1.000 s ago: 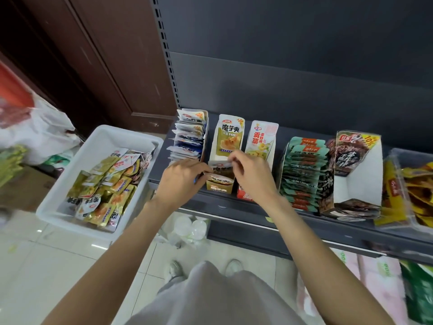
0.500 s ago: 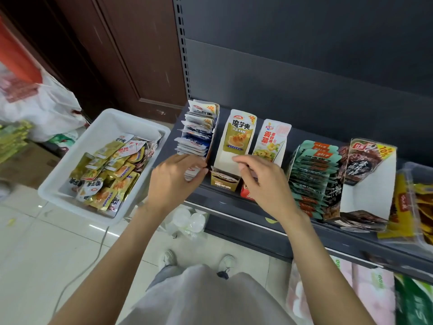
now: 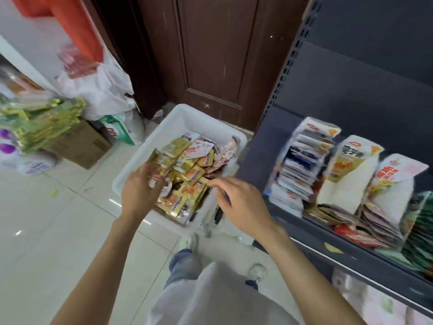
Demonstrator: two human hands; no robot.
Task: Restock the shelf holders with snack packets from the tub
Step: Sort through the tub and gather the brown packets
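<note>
Where they earlier worked at the shelf holders, left hand and right hand now hover loose-fingered over the tub.

brown door, cardboard box, white bag

A small shop is being shown here. Snack packets are being kept in rows of paper holders on a dark metal shelf, the kind with holes up its side post. More packets are being stored in a white tub set on the shiny tiled floor. Beside a brown wooden door, a cardboard box, full plastic bags and piles of wrapped goods are being kept, as in a stock corner.
</note>
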